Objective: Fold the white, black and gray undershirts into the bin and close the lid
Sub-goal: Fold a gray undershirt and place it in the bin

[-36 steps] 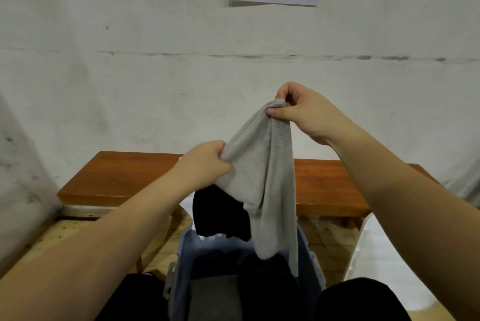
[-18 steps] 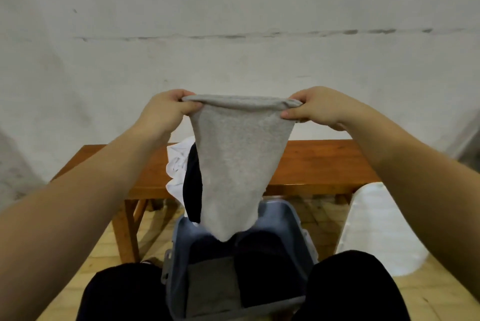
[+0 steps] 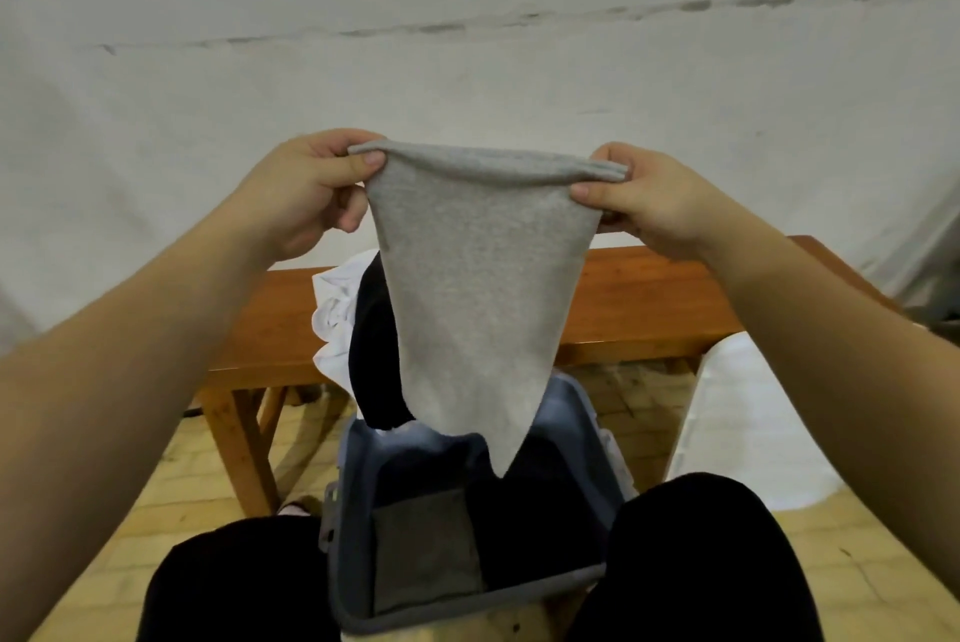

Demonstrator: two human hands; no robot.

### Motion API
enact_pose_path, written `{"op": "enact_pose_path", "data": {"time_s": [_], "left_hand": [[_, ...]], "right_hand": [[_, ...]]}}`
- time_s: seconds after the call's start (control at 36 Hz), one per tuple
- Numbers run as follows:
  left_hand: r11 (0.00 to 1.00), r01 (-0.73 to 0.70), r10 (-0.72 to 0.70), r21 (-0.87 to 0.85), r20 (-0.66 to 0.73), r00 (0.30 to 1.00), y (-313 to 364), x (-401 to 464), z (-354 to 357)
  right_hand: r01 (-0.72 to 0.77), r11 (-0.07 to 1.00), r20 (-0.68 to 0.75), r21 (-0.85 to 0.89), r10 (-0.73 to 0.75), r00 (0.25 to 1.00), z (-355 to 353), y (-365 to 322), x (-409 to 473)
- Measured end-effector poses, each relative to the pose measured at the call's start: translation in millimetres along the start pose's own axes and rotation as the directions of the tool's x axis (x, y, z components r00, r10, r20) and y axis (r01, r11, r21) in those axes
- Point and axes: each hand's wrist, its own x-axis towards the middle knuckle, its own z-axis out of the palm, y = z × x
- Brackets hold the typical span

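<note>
Here, soft gray undershirt [image 3: 475, 288] hangs tapered.

A single head-worn wide-angle view looks forward and down from close above the person's lap, facing a pale wall [image 3: 467, 43]. It takes in the bench [image 3: 644, 293] along that wall and the bin [image 3: 587, 412] between the knees.
</note>
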Motion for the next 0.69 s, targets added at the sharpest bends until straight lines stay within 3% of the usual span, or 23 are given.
{"op": "enact_pose_path", "data": {"time_s": [0.17, 0.28, 0.5, 0.69], "left_hand": [[0.996, 0.016, -0.015, -0.091, 0.014, 1.0, 5.4, 24.4, 13.8], [0.998, 0.036, -0.035, -0.055, 0.017, 0.999, 7.6, 50.0, 27.3], [0.988, 0.153, -0.153, -0.035, -0.012, 0.988, -9.7, 128.5, 65.2], [0.957, 0.29, -0.289, 0.003, -0.053, 0.956, -64.5, 205.6, 97.9]], "right_hand": [[0.057, 0.997, -0.017, 0.051, -0.056, 0.998, -26.1, -1.1, 7.9], [0.054, 0.997, -0.061, 0.046, -0.051, 0.997, -47.3, 0.9, 18.1], [-0.054, 0.997, -0.19, -0.05, 0.044, 0.981, -102.8, 26.9, 56.2], [-0.234, 0.961, -0.299, -0.15, 0.181, 0.937, -137.7, 78.6, 107.0]]}}
